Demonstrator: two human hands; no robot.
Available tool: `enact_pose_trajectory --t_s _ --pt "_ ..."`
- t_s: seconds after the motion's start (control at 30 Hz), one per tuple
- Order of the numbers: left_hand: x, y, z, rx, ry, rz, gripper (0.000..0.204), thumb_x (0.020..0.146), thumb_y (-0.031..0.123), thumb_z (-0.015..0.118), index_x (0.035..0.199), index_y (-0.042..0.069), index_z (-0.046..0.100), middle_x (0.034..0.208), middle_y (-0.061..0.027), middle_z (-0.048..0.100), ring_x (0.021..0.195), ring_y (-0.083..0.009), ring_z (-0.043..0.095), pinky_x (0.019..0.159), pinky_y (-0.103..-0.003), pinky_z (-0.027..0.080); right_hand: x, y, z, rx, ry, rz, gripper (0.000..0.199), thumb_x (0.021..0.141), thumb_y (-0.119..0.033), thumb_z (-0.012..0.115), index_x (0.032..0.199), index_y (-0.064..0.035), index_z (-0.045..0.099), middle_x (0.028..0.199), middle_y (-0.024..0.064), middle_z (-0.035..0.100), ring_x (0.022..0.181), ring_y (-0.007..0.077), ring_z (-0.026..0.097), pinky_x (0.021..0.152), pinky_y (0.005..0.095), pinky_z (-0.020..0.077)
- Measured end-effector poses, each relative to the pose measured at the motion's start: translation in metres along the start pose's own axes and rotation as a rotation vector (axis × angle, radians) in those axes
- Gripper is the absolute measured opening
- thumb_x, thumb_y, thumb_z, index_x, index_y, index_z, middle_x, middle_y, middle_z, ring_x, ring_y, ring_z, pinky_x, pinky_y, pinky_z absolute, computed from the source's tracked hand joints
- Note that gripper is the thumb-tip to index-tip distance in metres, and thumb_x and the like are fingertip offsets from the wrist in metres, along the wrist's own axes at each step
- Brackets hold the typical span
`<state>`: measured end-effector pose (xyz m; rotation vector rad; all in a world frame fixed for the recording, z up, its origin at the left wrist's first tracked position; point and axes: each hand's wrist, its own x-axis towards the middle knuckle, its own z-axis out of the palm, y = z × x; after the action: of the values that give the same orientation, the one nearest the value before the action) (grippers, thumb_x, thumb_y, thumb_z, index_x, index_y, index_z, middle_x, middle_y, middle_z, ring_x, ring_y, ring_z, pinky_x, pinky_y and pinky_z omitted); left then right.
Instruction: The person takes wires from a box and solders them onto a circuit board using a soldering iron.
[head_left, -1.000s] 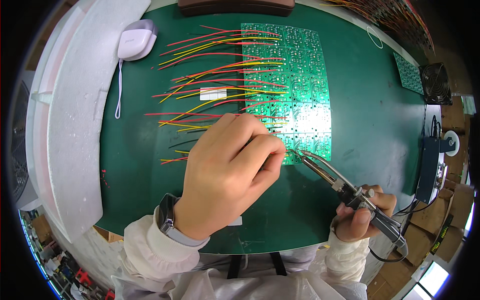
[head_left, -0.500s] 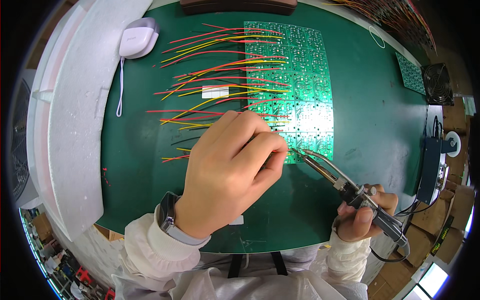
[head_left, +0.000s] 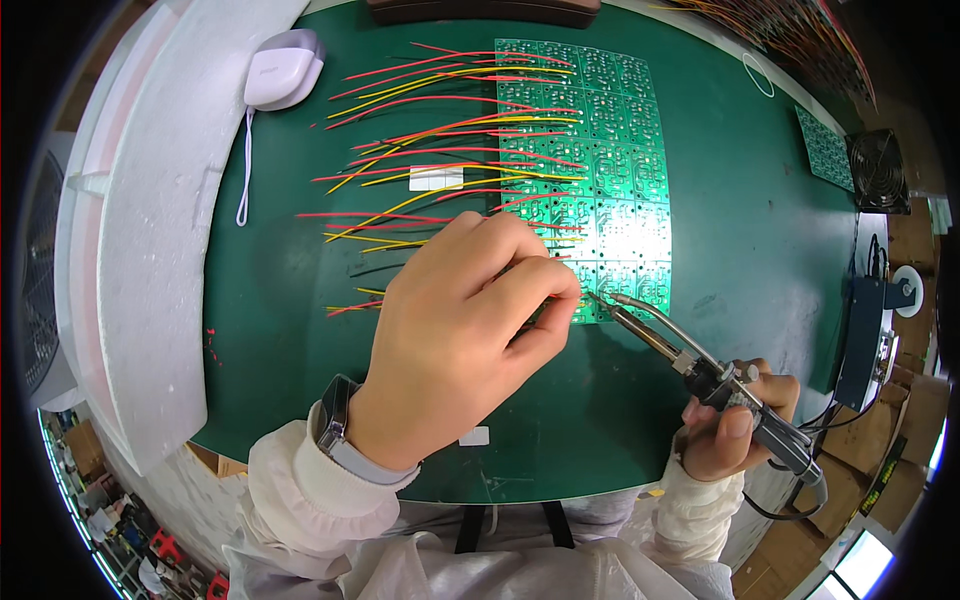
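A green panel of circuit boards (head_left: 600, 150) lies on the green mat (head_left: 740, 220), with several red and yellow wires (head_left: 430, 130) fanning out to its left. My left hand (head_left: 460, 340) hovers over the panel's near left corner with its fingers pinched together; what they pinch is hidden, though a thin wire seems to be between them. My right hand (head_left: 735, 430) grips a soldering iron (head_left: 690, 355) by its black handle. The iron's tip touches the panel's near edge right beside my left fingertips. A watch sits on my left wrist.
A white foam block (head_left: 150, 230) runs along the mat's left side. A small white device (head_left: 283, 70) with a cord lies at the far left. A second small green board (head_left: 828, 150) and a black fan (head_left: 880, 170) sit far right, a blue-black box (head_left: 860, 340) near right.
The iron's tip has crept slightly along the panel's near edge toward my left fingertips. My left hand has barely shifted.
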<state>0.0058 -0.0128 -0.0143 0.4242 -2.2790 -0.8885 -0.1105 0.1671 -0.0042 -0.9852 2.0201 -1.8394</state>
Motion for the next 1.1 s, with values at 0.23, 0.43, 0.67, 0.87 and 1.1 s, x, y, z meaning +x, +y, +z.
enact_pose_trajectory --t_s 0.23,0.43,0.67,0.87,1.1 --pt "-0.001 -0.001 -0.002 0.023 -0.011 0.000 0.021 0.054 -0.007 0.064 0.070 0.004 0.056 0.068 -0.0035 0.048 0.060 -0.0166 0.047 0.050 -0.027 0.037 0.005 -0.002 0.000 0.003 -0.014 -0.014 0.041 0.072 -0.033 0.064 0.082 -0.0014 0.040 0.062 0.0093 0.049 0.045 0.0098 0.049 0.046 0.0204 0.0422" --pt "-0.001 0.000 0.001 -0.002 0.020 0.012 0.022 0.054 -0.007 0.064 0.071 0.004 0.055 0.069 -0.0036 0.048 0.060 -0.0169 0.047 0.051 -0.027 0.037 0.013 -0.005 -0.005 -0.042 -0.034 -0.039 0.041 0.070 -0.033 0.066 0.079 -0.0008 0.042 0.059 0.0078 0.049 0.044 0.0099 0.048 0.044 0.0200 0.0402" --pt "-0.002 -0.001 -0.001 0.032 0.001 0.027 0.021 0.056 -0.007 0.065 0.072 0.004 0.056 0.069 -0.0040 0.048 0.060 -0.0167 0.048 0.051 -0.027 0.039 0.023 -0.006 -0.008 -0.063 -0.110 -0.082 0.040 0.069 -0.031 0.067 0.077 0.0005 0.044 0.056 0.0074 0.050 0.045 0.0097 0.046 0.044 0.0203 0.0377" --pt "-0.002 -0.002 0.001 0.012 0.007 0.043 0.021 0.056 -0.008 0.064 0.073 0.003 0.057 0.068 -0.0040 0.048 0.059 -0.0166 0.048 0.051 -0.026 0.039 0.025 -0.005 -0.013 -0.077 -0.150 -0.079 0.037 0.069 -0.028 0.066 0.077 0.0017 0.045 0.058 0.0093 0.051 0.047 0.0110 0.044 0.046 0.0217 0.0371" --pt "-0.001 -0.001 -0.001 0.026 -0.001 0.063 0.022 0.055 -0.008 0.064 0.072 0.004 0.057 0.068 -0.0042 0.048 0.059 -0.0171 0.048 0.051 -0.027 0.038 0.023 0.005 -0.014 -0.086 -0.135 -0.175 0.037 0.069 -0.029 0.065 0.077 0.0005 0.044 0.058 0.0096 0.050 0.047 0.0120 0.045 0.046 0.0227 0.0372"
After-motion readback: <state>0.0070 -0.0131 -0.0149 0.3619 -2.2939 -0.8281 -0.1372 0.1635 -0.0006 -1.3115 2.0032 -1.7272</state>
